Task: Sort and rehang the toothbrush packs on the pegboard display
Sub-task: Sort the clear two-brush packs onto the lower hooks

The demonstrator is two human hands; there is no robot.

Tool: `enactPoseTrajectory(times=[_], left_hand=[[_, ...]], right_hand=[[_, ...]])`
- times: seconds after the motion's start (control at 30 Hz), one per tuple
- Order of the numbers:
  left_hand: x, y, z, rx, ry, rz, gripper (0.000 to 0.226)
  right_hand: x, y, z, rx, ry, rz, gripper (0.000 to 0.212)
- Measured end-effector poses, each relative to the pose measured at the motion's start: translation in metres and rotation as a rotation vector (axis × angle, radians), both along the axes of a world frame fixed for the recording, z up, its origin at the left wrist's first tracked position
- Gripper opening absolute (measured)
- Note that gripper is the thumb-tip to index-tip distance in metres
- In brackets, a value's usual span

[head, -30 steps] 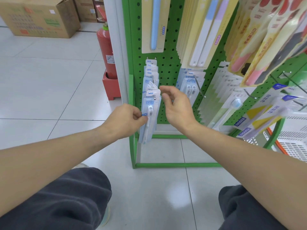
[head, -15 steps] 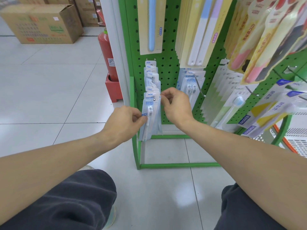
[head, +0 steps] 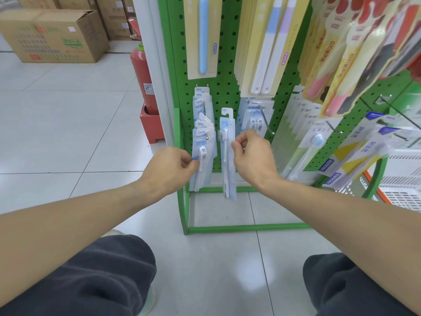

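Observation:
A green pegboard display point(head: 224, 92) carries hanging toothbrush packs. On its lower left peg hangs a row of several pale blue packs point(head: 201, 115). My left hand point(head: 169, 171) pinches the frontmost pack of that row point(head: 201, 160) at its lower left edge. My right hand point(head: 252, 156) holds a single pale blue toothbrush pack point(head: 226, 153) by its right edge, upright and free of any peg, just right of the row. Another group of blue packs point(head: 256, 115) hangs on the peg to the right, behind my right hand.
Long yellow-carded packs point(head: 262, 42) and red-and-yellow packs point(head: 355, 53) hang above and to the right. A red fire extinguisher point(head: 143, 78) stands left of the rack, with cardboard boxes point(head: 54, 35) behind. A white basket point(head: 403, 179) sits at right. My knees are below.
My right hand has pulled one pack off the front of the left peg's row and moved it to the right, clear of the row. My left hand still grips the front pack.

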State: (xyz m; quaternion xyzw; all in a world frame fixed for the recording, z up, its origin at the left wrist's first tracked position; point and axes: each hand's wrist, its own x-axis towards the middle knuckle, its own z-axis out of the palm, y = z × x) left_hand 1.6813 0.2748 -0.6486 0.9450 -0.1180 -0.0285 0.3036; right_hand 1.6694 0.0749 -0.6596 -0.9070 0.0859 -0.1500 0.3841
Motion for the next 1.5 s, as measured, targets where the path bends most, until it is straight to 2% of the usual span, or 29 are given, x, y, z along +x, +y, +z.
enactPoseTrajectory(times=[0.2, 0.3, 0.43, 0.53, 0.67, 0.77, 0.83, 0.97, 1.03, 1.1, 1.23, 1.37, 1.5], left_hand=[[0.001, 0.001, 0.001, 0.057, 0.025, 0.024, 0.055], [0.001, 0.000, 0.001, 0.049, 0.121, 0.043, 0.064], [-0.006, -0.011, 0.004, -0.130, 0.363, 0.071, 0.046], [-0.013, -0.019, 0.009, -0.123, 0.476, 0.041, 0.039], [-0.023, -0.028, 0.008, -0.100, 0.597, -0.102, 0.027], [-0.035, -0.034, 0.001, -0.132, 0.600, -0.238, 0.016], [-0.042, -0.039, -0.003, -0.228, 0.599, -0.264, 0.020], [-0.047, -0.046, -0.003, -0.488, 0.615, -0.195, 0.013], [-0.047, -0.050, -0.005, -0.543, 0.574, -0.134, 0.024], [-0.047, -0.053, -0.007, -0.529, 0.514, -0.135, 0.037], [-0.046, -0.056, -0.008, -0.501, 0.476, -0.179, 0.036], [-0.049, -0.058, -0.009, -0.441, 0.493, -0.281, 0.032], [-0.055, -0.060, -0.011, -0.384, 0.549, -0.359, 0.028]], right_hand=[[-0.024, -0.016, -0.001, 0.006, 0.099, -0.026, 0.010], [-0.038, -0.020, -0.002, 0.035, 0.158, -0.001, 0.012], [-0.050, -0.025, -0.004, 0.007, 0.184, 0.054, 0.013], [-0.054, -0.030, -0.005, 0.028, 0.189, 0.067, 0.015], [-0.057, -0.036, -0.005, 0.130, 0.215, 0.149, 0.014], [-0.066, -0.037, -0.004, 0.213, 0.237, 0.272, 0.013], [-0.072, -0.039, -0.006, 0.278, 0.263, 0.315, 0.012], [-0.077, -0.047, -0.010, 0.331, 0.337, 0.366, 0.012], [-0.078, -0.051, -0.008, 0.327, 0.381, 0.406, 0.013], [-0.078, -0.053, -0.005, 0.321, 0.441, 0.449, 0.013], [-0.078, -0.056, -0.002, 0.368, 0.491, 0.462, 0.014], [-0.075, -0.052, 0.006, 0.425, 0.441, 0.434, 0.028], [-0.068, -0.048, 0.012, 0.307, 0.350, 0.425, 0.026]])
